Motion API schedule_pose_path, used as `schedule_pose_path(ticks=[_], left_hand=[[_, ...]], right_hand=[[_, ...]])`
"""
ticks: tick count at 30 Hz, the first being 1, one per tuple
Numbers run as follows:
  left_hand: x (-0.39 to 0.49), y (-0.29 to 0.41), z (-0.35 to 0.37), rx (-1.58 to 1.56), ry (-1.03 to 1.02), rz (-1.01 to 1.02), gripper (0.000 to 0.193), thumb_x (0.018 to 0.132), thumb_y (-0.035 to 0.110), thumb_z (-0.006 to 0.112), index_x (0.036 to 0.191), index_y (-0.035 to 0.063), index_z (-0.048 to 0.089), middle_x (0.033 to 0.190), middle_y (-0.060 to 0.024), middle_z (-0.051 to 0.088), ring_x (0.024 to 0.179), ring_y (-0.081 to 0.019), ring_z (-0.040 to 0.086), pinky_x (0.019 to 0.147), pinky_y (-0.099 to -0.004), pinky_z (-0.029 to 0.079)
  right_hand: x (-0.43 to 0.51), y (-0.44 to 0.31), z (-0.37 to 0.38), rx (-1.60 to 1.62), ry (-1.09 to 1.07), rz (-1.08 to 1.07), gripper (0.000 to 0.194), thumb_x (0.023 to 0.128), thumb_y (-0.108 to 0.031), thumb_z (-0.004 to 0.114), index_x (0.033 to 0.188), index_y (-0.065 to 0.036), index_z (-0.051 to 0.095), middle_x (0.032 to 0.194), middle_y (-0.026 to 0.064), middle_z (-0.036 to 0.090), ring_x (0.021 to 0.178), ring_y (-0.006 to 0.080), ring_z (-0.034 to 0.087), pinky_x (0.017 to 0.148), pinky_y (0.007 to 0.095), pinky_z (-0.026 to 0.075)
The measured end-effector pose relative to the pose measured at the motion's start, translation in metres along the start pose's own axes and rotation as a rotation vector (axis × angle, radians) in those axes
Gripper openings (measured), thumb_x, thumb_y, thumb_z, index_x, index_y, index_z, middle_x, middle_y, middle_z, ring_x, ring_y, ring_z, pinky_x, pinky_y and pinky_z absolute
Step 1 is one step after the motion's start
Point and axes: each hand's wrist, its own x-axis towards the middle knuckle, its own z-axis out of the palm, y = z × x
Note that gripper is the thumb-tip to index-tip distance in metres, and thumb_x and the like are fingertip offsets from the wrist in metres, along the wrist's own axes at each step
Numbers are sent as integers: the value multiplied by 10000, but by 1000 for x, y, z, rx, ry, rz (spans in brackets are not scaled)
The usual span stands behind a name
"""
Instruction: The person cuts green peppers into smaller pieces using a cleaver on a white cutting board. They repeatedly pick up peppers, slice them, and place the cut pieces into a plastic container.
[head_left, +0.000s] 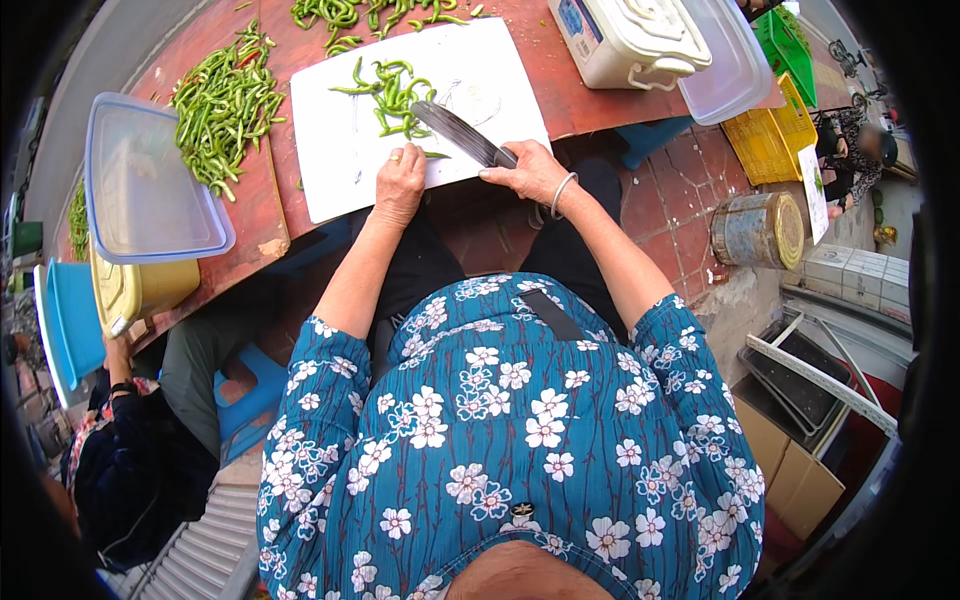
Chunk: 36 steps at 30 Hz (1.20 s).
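Observation:
A knife with a broad dark blade (459, 129) is gripped at its handle by my right hand (534, 174), the blade slanting up and left above a white cutting board (322, 165). My left hand (401, 180) rests at the board's near edge, its fingers closed on the end of a green chili pepper (436, 155). Between the blade and the board's left half lies a loose cluster of whole green chilies (391, 94). Left of the board a large heap of green chilies (229, 105) sits on the red tabletop (274, 161); more chilies (330, 13) lie beyond the board.
A clear plastic container (154, 180) and a yellowish tub (146, 289) stand at the left, near another person (142, 450). A white lidded bucket (626, 45) and a translucent lid (724, 67) are at the right. A yellow crate (765, 142) and a rusty tin (757, 230) stand beyond the table.

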Motion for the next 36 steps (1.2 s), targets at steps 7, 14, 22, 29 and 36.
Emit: schedule_pose_path(ticks=[7, 14, 22, 29, 36], left_hand=[[2, 3, 2, 3, -83, 13, 257, 611, 41, 542, 849, -54, 559, 876, -143, 525, 763, -250, 542, 625, -306, 490], [-4, -1, -7, -143, -47, -178, 264, 624, -36, 527, 883, -13, 572, 943, -144, 540, 803, -270, 556, 661, -336, 496], [-11, -7, -14, -172, 43, -324, 304, 627, -56, 530, 916, 22, 586, 953, -146, 575, 823, -293, 573, 688, -344, 495], [-6, -10, -11, -216, 62, -268, 310, 588, -68, 558, 877, 39, 590, 870, -96, 578, 762, -281, 559, 643, -353, 479], [-6, -14, -6, -241, 74, -268, 304, 575, -89, 564, 848, 40, 599, 850, -95, 584, 760, -280, 562, 646, -352, 482]], right_hand=[[17, -4, 3, -285, 25, -170, 357, 681, -334, 709, 813, -11, 634, 569, 32, 549, 531, 117, 515, 509, 288, 419], [17, -11, 4, -23, -73, -43, 267, 719, -261, 704, 755, -18, 600, 543, -10, 496, 451, 72, 454, 409, 232, 369], [13, -10, 5, 5, -105, -22, 267, 722, -254, 712, 768, -16, 599, 528, -26, 476, 419, 56, 430, 379, 211, 346], [21, -2, 12, -69, -109, -82, 271, 716, -257, 715, 794, -19, 612, 517, -29, 479, 411, 56, 433, 376, 212, 346], [25, -14, -1, 56, -300, 47, 321, 689, -303, 715, 764, -13, 598, 502, 15, 489, 393, 103, 459, 378, 241, 373]])
